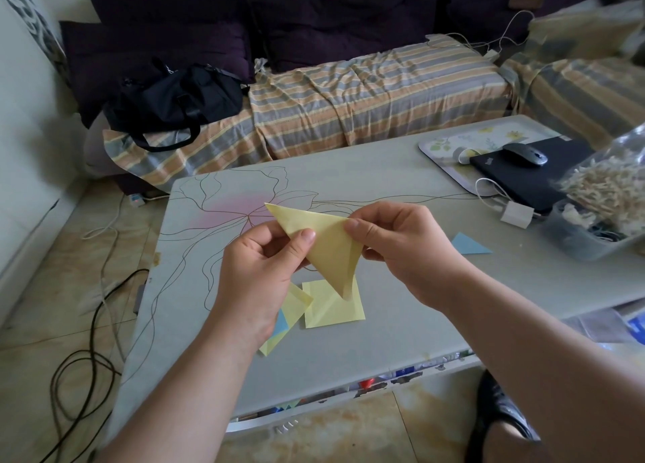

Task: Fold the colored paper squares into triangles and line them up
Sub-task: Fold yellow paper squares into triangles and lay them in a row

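Observation:
A yellow paper folded into a triangle [328,246] is held in the air above the table, one point down. My left hand [265,267] pinches its left part with thumb on top. My right hand [401,242] pinches its upper right corner. Below it on the grey table [384,323] lies a flat yellow square [331,309]. To its left, partly under my left wrist, lie more yellow sheets [296,302] and a bit of blue paper [279,324]. A folded blue triangle [469,244] lies flat on the table to the right.
At the table's right end stand a floral tray [453,145], a black laptop [523,173] with a mouse [525,154], a white charger [516,215] and a plastic tub with a bag [600,211]. A sofa with a black bag [174,103] is behind. Cables lie on the floor at left.

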{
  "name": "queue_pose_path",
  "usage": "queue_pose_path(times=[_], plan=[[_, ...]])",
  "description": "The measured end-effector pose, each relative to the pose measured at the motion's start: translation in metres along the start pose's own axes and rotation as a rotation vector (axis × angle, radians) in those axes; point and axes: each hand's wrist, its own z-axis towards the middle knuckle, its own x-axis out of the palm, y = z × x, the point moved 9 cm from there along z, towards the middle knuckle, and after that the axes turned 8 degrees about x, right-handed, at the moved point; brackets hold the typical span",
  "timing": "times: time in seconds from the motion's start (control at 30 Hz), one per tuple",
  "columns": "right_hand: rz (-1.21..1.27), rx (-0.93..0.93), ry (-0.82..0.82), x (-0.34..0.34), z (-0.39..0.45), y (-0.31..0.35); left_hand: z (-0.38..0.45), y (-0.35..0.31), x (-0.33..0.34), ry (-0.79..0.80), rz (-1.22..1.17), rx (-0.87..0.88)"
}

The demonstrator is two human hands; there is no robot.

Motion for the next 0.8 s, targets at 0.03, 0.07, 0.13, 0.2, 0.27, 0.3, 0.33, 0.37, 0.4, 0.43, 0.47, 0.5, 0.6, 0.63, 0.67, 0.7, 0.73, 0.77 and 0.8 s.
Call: queue_pose_path(times=[0.03,0.07,0.13,0.2,0.27,0.3,0.33,0.37,0.4,0.43,0.47,0.5,0.6,0.63,0.67,0.7,0.73,0.77,0.8], plan=[[0.000,-0.005,-0.001,0.000,0.000,0.000,0.000,0.000,0.001,-0.001,0.002,-0.002],[-0.002,-0.010,-0.002,0.000,0.000,0.001,-0.001,0.000,0.001,-0.002,0.001,-0.004],[-0.001,-0.013,0.000,0.000,0.000,0.000,-0.001,0.000,0.002,-0.002,-0.002,-0.006],[-0.005,-0.012,-0.009,-0.001,0.000,-0.001,-0.001,0.000,0.002,-0.001,-0.002,-0.007],[-0.025,-0.024,-0.034,-0.003,0.001,-0.001,-0.002,-0.001,0.002,-0.001,0.003,-0.010],[-0.030,-0.040,-0.040,-0.004,0.001,0.000,-0.001,0.000,0.002,-0.002,0.007,-0.012],[-0.028,-0.060,-0.042,-0.004,0.000,0.002,-0.002,0.000,0.002,-0.003,0.010,-0.014],[-0.021,-0.077,-0.044,-0.003,0.000,0.003,-0.001,0.001,0.002,-0.005,0.011,-0.016],[-0.021,-0.089,-0.050,-0.003,-0.001,0.005,-0.001,0.001,0.002,-0.005,0.008,-0.017],[-0.029,-0.095,-0.060,-0.004,-0.001,0.006,-0.001,0.001,0.002,-0.006,0.005,-0.019],[-0.041,-0.097,-0.071,-0.004,-0.002,0.007,-0.001,0.001,0.001,-0.006,0.002,-0.020],[-0.051,-0.097,-0.082,-0.005,-0.002,0.008,-0.001,0.001,0.002,-0.004,0.000,-0.021],[-0.066,-0.087,-0.110,-0.006,-0.004,0.010,-0.002,0.002,0.002,-0.001,-0.006,-0.030],[-0.066,-0.083,-0.116,-0.006,-0.004,0.010,-0.002,0.001,0.003,0.000,-0.008,-0.031],[-0.064,-0.081,-0.121,-0.007,-0.004,0.011,-0.002,0.001,0.003,0.002,-0.018,-0.034],[-0.059,-0.079,-0.125,-0.007,-0.004,0.010,-0.003,0.001,0.005,0.006,-0.038,-0.040],[-0.055,-0.077,-0.129,-0.008,-0.004,0.010,-0.003,0.002,0.007,0.017,-0.062,-0.055],[-0.054,-0.074,-0.132,-0.008,-0.004,0.010,-0.004,0.004,0.009,0.039,-0.081,-0.078],[-0.055,-0.071,-0.135,-0.008,-0.004,0.010,-0.006,0.007,0.012,0.071,-0.084,-0.105]])
